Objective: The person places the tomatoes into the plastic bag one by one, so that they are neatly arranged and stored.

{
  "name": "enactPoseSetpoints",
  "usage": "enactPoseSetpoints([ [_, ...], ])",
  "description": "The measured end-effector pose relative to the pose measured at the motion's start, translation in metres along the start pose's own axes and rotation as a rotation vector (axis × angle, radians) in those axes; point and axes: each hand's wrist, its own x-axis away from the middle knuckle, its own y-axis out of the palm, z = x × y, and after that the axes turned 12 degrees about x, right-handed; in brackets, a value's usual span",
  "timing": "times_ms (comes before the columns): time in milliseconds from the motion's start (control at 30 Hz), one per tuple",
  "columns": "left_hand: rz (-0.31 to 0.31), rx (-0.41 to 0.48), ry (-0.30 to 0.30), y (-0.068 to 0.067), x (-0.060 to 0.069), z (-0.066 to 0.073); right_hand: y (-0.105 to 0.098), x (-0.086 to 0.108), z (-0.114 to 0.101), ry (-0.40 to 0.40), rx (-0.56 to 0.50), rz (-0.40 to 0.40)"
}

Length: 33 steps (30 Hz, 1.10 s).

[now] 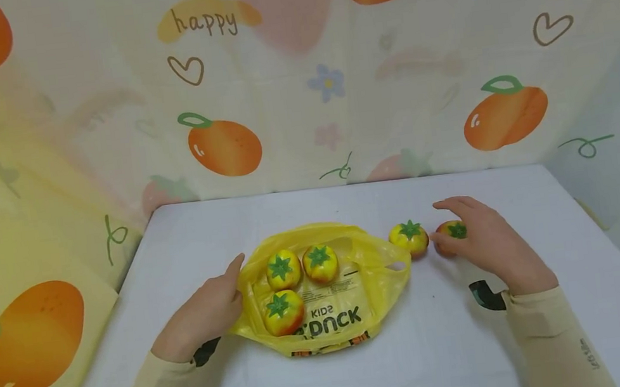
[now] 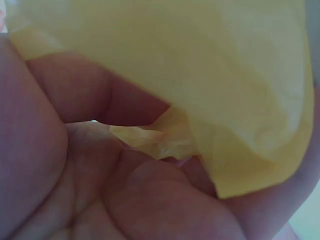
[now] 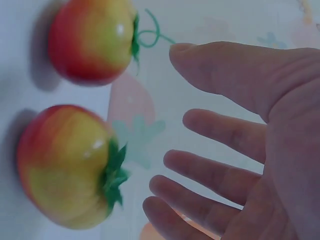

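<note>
Left hand (image 1: pixel 203 314) grips the yellow bag (image 1: pixel 379 275); right hand (image 1: pixel 491 246) hovers near two round fruits (image 1: pixel 409 239), fingers spread, empty. Best hold bag steady, cup gently!

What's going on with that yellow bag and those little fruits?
A person's left hand is gripping the edge of a yellow bag lying open on a white table. Three red-and-yellow fruits sit inside. Two more fruits are outside it, on the table. The right hand is near those two, fingers spread and holding nothing.
</note>
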Motion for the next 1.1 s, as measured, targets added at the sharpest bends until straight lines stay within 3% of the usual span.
enactPoseSetpoints([
  [233, -0.006, 0.008, 0.003, 0.000, 0.001, 0.000, 0.005, -0.004, 0.013, 0.050, 0.034, -0.083],
  [400, 0.004, 0.014, 0.021, 0.000, 0.001, 0.002, 0.010, -0.008, 0.021, 0.061, 0.037, -0.103],
  [1100, 0.005, 0.003, -0.024, 0.004, -0.001, 0.005, 0.026, -0.015, 0.028, 0.090, 0.037, -0.154],
])
